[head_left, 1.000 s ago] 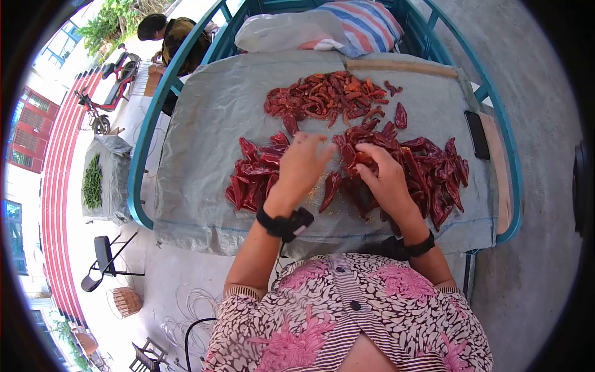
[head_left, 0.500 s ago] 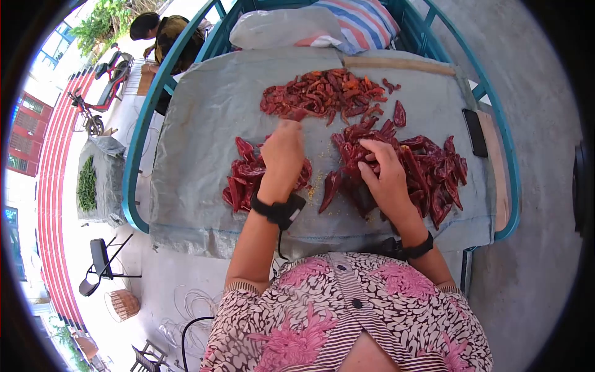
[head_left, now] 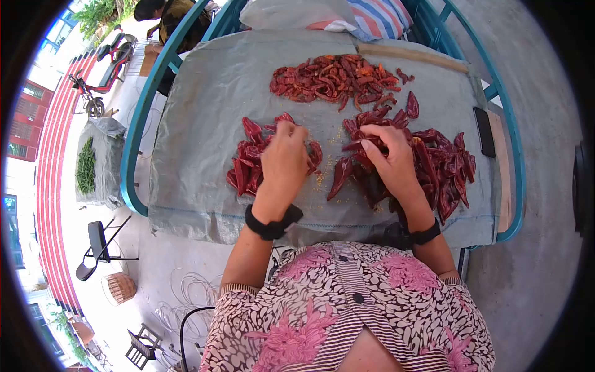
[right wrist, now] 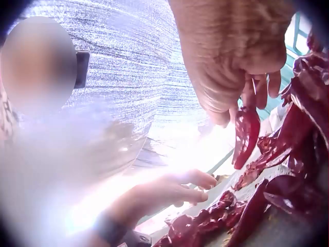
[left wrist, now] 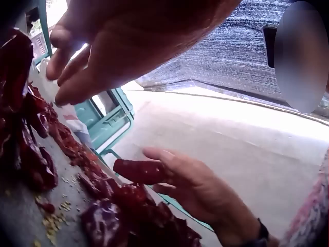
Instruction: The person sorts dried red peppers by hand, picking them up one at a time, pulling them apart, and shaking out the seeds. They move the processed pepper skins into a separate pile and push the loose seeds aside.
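Note:
Over the left pile of dried red peppers, my left hand hovers with loosely bent fingers; in the left wrist view nothing shows between the fingers of this hand. At the near edge of the larger right pile is my right hand. It pinches one long dark red pepper, seen in the left wrist view and hanging from the fingers in the right wrist view. Pale seeds lie between the two piles.
Beyond lies a pile of smaller, shrivelled peppers. A phone rests at the right, beside a wooden strip. Teal rails flank the grey sheet. Another person is at the far left.
My left hand went up towards the far pile, then came back over the left pile. A pepper from below the far pile now appears at the left pile's top. My right hand stays near its pile.

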Tool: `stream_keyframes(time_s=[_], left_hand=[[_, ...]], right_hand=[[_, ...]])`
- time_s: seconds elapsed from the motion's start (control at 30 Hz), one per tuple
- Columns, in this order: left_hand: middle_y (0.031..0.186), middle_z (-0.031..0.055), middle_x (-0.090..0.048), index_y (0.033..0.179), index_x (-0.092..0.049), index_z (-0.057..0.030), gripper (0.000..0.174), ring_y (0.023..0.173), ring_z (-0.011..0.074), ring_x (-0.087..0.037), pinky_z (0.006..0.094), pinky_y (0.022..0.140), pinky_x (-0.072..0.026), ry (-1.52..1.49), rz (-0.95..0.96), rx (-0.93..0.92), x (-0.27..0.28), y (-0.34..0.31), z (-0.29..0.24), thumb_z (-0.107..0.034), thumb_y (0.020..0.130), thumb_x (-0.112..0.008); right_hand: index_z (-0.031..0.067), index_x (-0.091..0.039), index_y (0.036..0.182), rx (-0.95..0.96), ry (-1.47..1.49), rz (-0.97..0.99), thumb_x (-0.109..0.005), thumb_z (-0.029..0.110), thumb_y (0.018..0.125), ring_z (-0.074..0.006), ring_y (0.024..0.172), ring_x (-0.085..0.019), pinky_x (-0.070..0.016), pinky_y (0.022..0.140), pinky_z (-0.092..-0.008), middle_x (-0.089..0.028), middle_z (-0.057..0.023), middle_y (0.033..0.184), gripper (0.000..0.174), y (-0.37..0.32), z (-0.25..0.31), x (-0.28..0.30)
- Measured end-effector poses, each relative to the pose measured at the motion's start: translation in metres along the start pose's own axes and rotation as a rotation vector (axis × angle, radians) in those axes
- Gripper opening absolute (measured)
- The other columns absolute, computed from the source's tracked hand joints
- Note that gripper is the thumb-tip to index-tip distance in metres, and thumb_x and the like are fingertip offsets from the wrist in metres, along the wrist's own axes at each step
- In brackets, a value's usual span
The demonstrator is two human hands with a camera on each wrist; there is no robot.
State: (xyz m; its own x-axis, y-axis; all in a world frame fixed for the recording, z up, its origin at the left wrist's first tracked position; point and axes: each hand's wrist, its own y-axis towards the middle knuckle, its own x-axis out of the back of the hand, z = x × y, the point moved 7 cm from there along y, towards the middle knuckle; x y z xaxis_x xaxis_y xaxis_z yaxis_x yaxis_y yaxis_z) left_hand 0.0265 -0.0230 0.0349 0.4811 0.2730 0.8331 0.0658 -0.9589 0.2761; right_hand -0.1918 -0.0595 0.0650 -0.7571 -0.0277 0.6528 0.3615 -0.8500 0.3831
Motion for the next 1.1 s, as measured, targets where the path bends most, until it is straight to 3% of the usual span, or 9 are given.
stream_keyframes(time_s=[0.03,0.13,0.23,0.43,0.53,0.73,0.83,0.97,1.1], left_hand=[[0.117,0.0112,-0.067,0.114,-0.07,-0.012,0.031,0.109,0.0348,-0.063,0.0454,0.088,-0.0532,0.096,-0.089,0.014,0.005,0.005,0.007,-0.014,0.083,-0.074],[0.116,0.0079,-0.067,0.122,-0.069,-0.0134,0.048,0.119,0.0351,-0.057,0.0477,0.093,-0.0515,0.201,-0.089,-0.076,0.005,0.013,0.015,-0.019,0.076,-0.082],[0.113,0.0067,-0.066,0.126,-0.07,-0.0139,0.06,0.119,0.0338,-0.056,0.048,0.095,-0.0503,0.224,0.165,0.016,-0.009,0.017,0.032,-0.022,0.07,-0.087],[0.107,0.0079,-0.067,0.11,-0.07,-0.0116,0.045,0.109,0.0352,-0.058,0.0452,0.09,-0.0508,0.151,0.088,-0.08,-0.012,0.02,0.042,-0.022,0.07,-0.087],[0.103,0.0092,-0.068,0.104,-0.068,-0.0097,0.04,0.104,0.0349,-0.059,0.0456,0.089,-0.0504,0.118,0.232,-0.078,-0.011,0.024,0.037,-0.021,0.071,-0.086],[0.102,0.0115,-0.069,0.114,-0.068,-0.0062,0.034,0.099,0.0332,-0.061,0.0442,0.088,-0.0497,-0.042,-0.015,-0.126,0.037,0.017,-0.007,-0.021,0.085,-0.079],[0.096,0.0123,-0.067,0.122,-0.065,-0.0034,0.036,0.1,0.0323,-0.062,0.0411,0.089,-0.0498,-0.376,-0.047,-0.169,0.037,0.004,-0.026,-0.021,0.092,-0.076],[0.105,0.0098,-0.07,0.13,-0.061,-0.0007,0.036,0.1,0.0183,-0.065,0.0315,0.089,-0.0505,-0.901,0.334,0.098,0.005,-0.01,-0.035,-0.022,0.102,-0.067],[0.107,0.0053,-0.07,0.13,-0.062,0.0004,0.03,0.097,0.0129,-0.061,0.0285,0.088,-0.0506,-0.751,0.211,0.029,-0.004,-0.014,-0.021,-0.017,0.107,-0.058]], right_hand=[[0.0084,-0.07,0.12,0.136,-0.141,-0.073,-0.072,0.014,0.091,-0.0333,0.114,-0.061,-0.0473,0.099,-0.0434,-0.069,-0.0123,0.118,0.03,0.001,0.007,0.004],[0.0094,-0.069,0.124,0.097,-0.114,-0.099,-0.072,0.013,0.09,-0.0344,0.118,-0.059,-0.0457,0.103,-0.0452,-0.068,-0.0118,0.123,0.035,0.001,0.004,0.002],[0.0085,-0.068,0.125,0.079,-0.062,-0.073,-0.071,0.011,0.09,-0.0349,0.118,-0.059,-0.0464,0.104,-0.0444,-0.068,-0.0127,0.123,0.035,-0.004,0.001,0.002],[0.0074,-0.067,0.124,0.067,-0.043,-0.042,-0.07,0.008,0.09,-0.0349,0.116,-0.06,-0.0482,0.102,-0.0436,-0.068,-0.0134,0.122,0.034,-0.006,-0.003,-0.005],[0.0073,-0.067,0.124,0.082,-0.038,-0.034,-0.07,0.007,0.09,-0.0348,0.115,-0.06,-0.0485,0.101,-0.0433,-0.068,-0.0131,0.121,0.034,-0.006,0.002,-0.002],[0.0078,-0.066,0.127,0.149,0.009,0.013,-0.072,0.009,0.089,-0.0349,0.116,-0.06,-0.0488,0.101,-0.0437,-0.068,-0.0135,0.121,0.038,-0.004,0.014,-0.008],[0.0082,-0.061,0.136,0.218,0.075,0.031,-0.073,0.01,0.089,-0.0354,0.115,-0.062,-0.0497,0.101,-0.0439,-0.068,-0.0154,0.123,0.048,-0.004,0.031,-0.018],[0.0077,-0.054,0.144,0.107,0.215,0.166,-0.072,0.009,0.089,-0.0354,0.11,-0.066,-0.0521,0.098,-0.0424,-0.067,-0.0185,0.125,0.058,-0.013,0.016,-0.035],[0.0079,-0.056,0.143,-0.07,0.252,0.214,-0.073,0.01,0.089,-0.034,0.102,-0.067,-0.0534,0.092,-0.0418,-0.069,-0.0173,0.115,0.057,-0.016,0.009,-0.034]])
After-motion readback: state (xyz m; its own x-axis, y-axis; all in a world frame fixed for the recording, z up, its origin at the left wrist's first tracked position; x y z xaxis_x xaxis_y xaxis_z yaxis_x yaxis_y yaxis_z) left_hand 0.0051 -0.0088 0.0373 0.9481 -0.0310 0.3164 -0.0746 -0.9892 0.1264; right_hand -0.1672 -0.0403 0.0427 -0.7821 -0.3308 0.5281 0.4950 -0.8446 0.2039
